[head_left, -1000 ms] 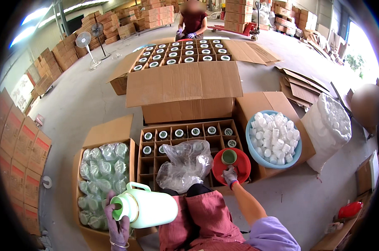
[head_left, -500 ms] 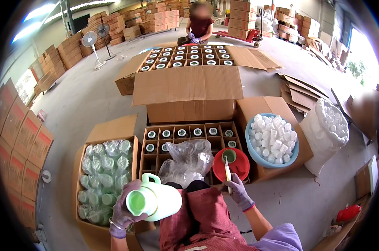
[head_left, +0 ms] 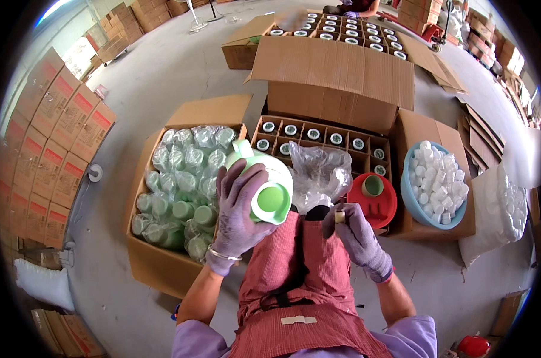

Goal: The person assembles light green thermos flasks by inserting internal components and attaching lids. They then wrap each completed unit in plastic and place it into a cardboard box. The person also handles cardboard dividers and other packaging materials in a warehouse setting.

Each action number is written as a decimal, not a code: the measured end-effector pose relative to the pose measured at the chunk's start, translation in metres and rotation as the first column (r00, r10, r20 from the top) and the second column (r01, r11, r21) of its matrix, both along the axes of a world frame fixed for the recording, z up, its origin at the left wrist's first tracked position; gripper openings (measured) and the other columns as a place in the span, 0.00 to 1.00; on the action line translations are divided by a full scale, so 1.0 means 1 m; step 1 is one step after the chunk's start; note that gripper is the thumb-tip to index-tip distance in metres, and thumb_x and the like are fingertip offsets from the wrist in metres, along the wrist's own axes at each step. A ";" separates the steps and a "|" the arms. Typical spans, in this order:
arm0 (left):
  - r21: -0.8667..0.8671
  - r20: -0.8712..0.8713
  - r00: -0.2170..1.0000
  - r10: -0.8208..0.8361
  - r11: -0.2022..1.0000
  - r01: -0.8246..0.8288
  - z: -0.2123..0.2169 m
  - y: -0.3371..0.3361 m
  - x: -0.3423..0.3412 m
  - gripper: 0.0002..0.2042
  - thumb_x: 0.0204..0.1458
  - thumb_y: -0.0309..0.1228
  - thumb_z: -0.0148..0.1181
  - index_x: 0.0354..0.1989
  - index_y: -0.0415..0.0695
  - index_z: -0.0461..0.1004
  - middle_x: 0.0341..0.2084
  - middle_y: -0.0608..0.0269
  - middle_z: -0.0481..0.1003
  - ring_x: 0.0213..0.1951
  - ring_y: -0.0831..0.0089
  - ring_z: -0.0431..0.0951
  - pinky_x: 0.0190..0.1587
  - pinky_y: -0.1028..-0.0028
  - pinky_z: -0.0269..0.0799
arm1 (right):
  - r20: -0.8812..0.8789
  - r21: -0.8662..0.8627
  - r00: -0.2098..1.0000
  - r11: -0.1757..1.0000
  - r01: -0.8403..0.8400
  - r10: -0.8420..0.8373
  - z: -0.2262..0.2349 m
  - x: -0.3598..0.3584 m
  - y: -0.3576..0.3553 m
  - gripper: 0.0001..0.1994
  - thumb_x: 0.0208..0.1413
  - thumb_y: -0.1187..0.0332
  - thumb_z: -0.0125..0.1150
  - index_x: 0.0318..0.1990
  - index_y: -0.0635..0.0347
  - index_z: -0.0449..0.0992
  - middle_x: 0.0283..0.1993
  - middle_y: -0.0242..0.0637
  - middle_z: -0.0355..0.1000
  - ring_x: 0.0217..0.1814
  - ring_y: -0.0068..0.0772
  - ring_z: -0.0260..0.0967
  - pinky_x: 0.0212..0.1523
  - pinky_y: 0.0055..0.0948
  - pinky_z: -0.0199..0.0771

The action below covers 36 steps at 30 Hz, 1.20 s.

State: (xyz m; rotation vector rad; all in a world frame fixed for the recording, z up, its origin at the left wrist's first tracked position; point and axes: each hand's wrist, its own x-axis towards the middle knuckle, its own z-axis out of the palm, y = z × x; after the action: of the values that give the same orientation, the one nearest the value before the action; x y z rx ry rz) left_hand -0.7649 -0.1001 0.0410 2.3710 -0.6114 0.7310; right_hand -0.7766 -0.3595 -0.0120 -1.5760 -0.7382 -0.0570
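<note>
A pale green jug [head_left: 283, 174] is in my left hand [head_left: 237, 215], gloved in purple, its round bright green end turned up toward me and its handle at the far side. My gloved right hand [head_left: 366, 241] is closed around a slim tool [head_left: 340, 217]; only the pale butt of its handle shows. Just beyond that hand lies a round red tray [head_left: 387, 203] with a small green cup [head_left: 372, 185] on it. Crumpled clear plastic [head_left: 321, 170] rests on a divided carton [head_left: 366, 162] holding several white-topped items.
An open carton [head_left: 140, 173] of plastic-wrapped pale green jugs stands at my left. To the right, a blue basin [head_left: 407, 185] of white caps sits on a box, beside a white sack [head_left: 491, 224]. A larger filled carton [head_left: 336, 65] stands farther off, near another person.
My left hand has raised the jug and turned its round end more toward me. My right hand has drawn the tool back from the green cup. The view has tipped downward.
</note>
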 end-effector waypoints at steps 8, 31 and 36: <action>0.188 0.265 0.961 0.081 0.973 -0.134 -0.009 -0.014 0.004 0.30 0.34 0.37 0.71 0.51 0.52 0.72 0.55 0.71 0.69 0.60 0.60 0.63 0.66 0.37 0.37 | 0.250 -0.574 0.960 0.780 0.250 -0.123 0.046 -0.001 0.015 0.14 0.56 0.74 0.57 0.50 0.62 0.71 0.32 0.43 0.72 0.30 0.44 0.73 0.32 0.35 0.74; 0.376 0.525 0.850 0.046 0.884 -0.279 -0.028 -0.005 0.000 0.22 0.38 0.37 0.71 0.44 0.53 0.75 0.51 0.74 0.71 0.59 0.61 0.62 0.68 0.39 0.38 | -0.468 -0.476 0.876 0.868 -0.139 -0.117 0.057 0.009 0.047 0.13 0.64 0.64 0.47 0.38 0.66 0.72 0.20 0.39 0.71 0.21 0.33 0.73 0.24 0.32 0.74; 0.182 0.406 0.909 0.092 0.967 -0.180 -0.025 -0.009 0.001 0.25 0.40 0.36 0.71 0.49 0.47 0.71 0.55 0.63 0.68 0.60 0.52 0.60 0.67 0.43 0.45 | -0.791 0.148 0.523 0.928 -0.342 0.319 0.059 0.007 0.047 0.15 0.66 0.62 0.45 0.40 0.67 0.70 0.23 0.38 0.72 0.19 0.27 0.71 0.21 0.23 0.74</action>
State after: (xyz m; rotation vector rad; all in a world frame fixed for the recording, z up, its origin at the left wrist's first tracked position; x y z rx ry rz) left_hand -0.7637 -0.1090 0.0158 2.4983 -0.7250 1.2874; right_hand -0.7700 -0.3124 0.0471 -1.2501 -0.2756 0.9253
